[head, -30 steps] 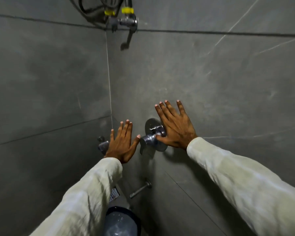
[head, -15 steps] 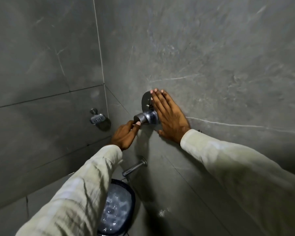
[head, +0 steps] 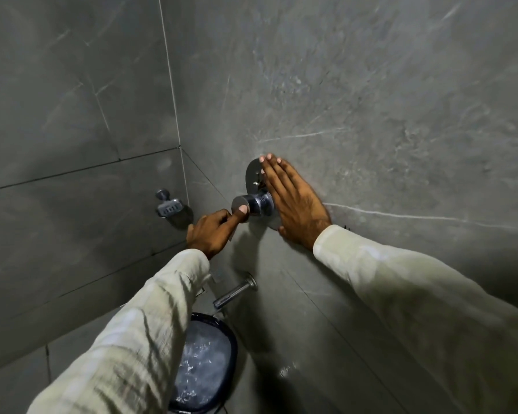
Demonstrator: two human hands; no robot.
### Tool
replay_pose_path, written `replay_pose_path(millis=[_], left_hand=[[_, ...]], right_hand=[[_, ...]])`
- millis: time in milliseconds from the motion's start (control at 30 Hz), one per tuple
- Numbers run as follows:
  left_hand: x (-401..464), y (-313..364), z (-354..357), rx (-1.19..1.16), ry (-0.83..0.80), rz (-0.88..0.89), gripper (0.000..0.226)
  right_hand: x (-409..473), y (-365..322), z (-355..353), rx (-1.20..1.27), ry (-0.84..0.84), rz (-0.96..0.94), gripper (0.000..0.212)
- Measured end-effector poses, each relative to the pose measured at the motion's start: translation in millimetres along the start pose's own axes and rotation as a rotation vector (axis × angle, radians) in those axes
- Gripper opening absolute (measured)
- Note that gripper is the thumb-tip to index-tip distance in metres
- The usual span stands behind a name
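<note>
Valve knob [head: 253,204] sticks out of R wall, near corner. L hand [head: 213,233] just below-left of it, thumb on knob end. R hand [head: 293,204] flat on wall, just right of knob. Spout [head: 235,291] lower on same wall, bucket [head: 204,363] under it. Soap dish [head: 168,206] on L wall.

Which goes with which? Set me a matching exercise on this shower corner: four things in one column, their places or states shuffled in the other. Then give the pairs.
Column one
1. left hand
2. right hand
3. spout
4. bucket

Column two
A. dark-rimmed, holds water
B. lies flat on the wall, fingers straight
C. fingers curled, thumb on the end of the knob
D. juts from the wall above the bucket

Pairs: 1-C, 2-B, 3-D, 4-A
</note>
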State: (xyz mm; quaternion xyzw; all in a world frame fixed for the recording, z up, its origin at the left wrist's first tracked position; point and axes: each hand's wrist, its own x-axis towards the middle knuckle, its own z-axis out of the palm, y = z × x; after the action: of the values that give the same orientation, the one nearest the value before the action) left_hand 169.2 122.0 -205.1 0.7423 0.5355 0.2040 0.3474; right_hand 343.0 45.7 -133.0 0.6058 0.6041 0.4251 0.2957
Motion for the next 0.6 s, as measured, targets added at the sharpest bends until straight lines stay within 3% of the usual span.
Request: replay_pose_path(millis=[600], left_hand=[[-2.4,2.1,-4.1,-0.078,-0.015,0.031,0.079]], right_hand=[[0.5,-0.3,3.0,-0.007,0.016,-0.009,0.118]])
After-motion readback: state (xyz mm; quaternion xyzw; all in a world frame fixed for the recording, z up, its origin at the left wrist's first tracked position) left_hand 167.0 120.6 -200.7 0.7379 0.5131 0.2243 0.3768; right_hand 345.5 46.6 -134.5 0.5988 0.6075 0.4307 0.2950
